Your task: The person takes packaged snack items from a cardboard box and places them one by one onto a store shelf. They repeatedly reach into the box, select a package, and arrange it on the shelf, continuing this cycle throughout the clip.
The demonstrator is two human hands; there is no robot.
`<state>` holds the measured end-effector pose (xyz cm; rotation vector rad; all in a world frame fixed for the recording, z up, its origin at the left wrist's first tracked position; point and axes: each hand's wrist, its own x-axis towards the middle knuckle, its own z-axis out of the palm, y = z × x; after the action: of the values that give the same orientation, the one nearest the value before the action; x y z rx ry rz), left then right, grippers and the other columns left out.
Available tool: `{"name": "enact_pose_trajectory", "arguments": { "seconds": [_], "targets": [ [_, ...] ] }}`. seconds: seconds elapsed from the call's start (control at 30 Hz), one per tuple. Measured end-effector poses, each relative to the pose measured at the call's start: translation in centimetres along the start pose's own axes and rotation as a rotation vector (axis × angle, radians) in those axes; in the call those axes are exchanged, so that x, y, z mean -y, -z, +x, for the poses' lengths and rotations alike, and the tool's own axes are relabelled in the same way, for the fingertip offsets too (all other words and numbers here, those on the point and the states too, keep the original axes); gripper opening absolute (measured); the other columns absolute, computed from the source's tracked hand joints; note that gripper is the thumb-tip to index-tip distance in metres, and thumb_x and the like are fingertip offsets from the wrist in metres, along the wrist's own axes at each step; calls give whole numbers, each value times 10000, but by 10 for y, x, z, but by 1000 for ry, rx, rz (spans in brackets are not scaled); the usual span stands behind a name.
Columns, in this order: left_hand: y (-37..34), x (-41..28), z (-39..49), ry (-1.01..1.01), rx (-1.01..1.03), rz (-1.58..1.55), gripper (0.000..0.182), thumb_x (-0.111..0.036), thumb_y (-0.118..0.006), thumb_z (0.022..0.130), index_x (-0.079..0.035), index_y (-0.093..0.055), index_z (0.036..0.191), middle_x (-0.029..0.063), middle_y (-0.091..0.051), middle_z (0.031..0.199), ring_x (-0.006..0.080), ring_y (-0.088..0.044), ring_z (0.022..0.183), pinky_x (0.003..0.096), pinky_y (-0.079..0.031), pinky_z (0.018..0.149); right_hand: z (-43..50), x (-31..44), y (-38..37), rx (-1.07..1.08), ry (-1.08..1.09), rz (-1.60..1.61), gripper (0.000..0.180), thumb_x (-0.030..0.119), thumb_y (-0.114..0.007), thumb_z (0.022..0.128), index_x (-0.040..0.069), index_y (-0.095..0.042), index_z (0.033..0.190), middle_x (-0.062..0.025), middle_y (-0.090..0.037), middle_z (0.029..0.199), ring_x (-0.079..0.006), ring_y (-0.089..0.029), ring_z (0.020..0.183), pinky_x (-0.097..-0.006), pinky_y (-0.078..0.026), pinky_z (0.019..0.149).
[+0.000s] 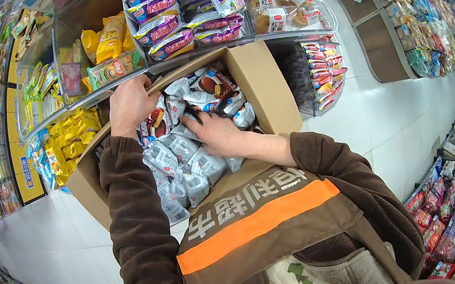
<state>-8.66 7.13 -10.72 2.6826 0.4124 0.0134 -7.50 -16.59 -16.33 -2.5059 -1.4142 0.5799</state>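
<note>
An open cardboard box leans against my front, filled with small wrapped snack packets, mostly silver side up and some showing red and brown fronts. My left hand grips the far rim of the box at its left, fingers curled over the edge. Inside the box, my right hand rests on the packets with its fingers spread; whether a packet is pinched under the fingertips is hidden. Just beyond the box, purple-wrapped pies lie stacked in a clear display bin.
Clear bins hold yellow packets and round bagged pastries. Lower bins beside the box hold yellow bags and red-and-white packets. Stocked shelves line both sides, with a brown counter at right and white tiled floor between.
</note>
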Motion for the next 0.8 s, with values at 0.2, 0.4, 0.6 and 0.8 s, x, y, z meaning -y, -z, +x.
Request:
{"name": "enact_pose_trajectory", "arguments": {
  "seconds": [0.2,0.4,0.6,0.8],
  "targets": [
    [2,1,-2,-9,-7,8,310,-294,-763,760,-56,-728,955,174,-718,934,359,-680,924,451,-537,805,0,-19,26,16,-148,881,574,57,-573,782,49,-507,1352,-160,-644,1113,-274,-672,963,-401,-577,712],
    [4,-1,-1,10,11,18,321,-311,-766,757,-66,-730,961,173,-721,926,360,-682,920,457,-539,803,-40,-32,71,251,-63,1972,632,92,-652,872,9,-401,1446,-107,-626,1259,-203,-669,1092,-368,-606,863],
    [2,0,0,-25,-7,-8,321,-299,-748,760,-64,-727,977,171,-724,927,371,-685,902,446,-540,771,-105,-68,107,-179,78,1924,360,122,-728,896,15,-623,1223,-54,-707,1049,-126,-674,901,-272,-543,779],
    [2,-2,-1,-39,-16,-22,305,-253,-758,779,-44,-701,994,148,-728,906,331,-700,847,401,-538,760,-173,-168,122,-875,5,1844,303,73,-703,920,27,-634,1211,-60,-706,1134,-151,-680,985,-321,-546,882]
  ]
}}
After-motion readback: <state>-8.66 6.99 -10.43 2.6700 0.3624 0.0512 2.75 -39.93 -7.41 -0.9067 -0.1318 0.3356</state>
